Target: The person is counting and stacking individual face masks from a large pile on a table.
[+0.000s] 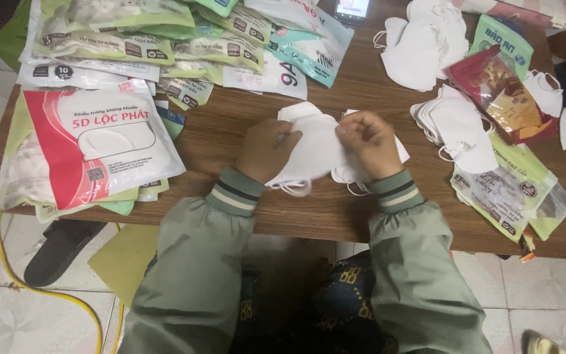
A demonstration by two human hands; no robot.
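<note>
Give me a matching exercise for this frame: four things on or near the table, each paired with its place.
Things:
1. white masks
2. red and white packet
3. phone
4. yellow cable

Places:
A. on the tiled floor, lower left
B. at the table's far edge
C. between the left hand and right hand
D. on the table's left side, atop other packets

Pairs: 1-C, 2-D, 3-B, 4-A

We see a red-and-white pouch (93, 147) at left, green-and-white pouches (165, 39) behind, a red packet (506, 92) at right, and a lit phone screen (352, 8) at the top edge.
</note>
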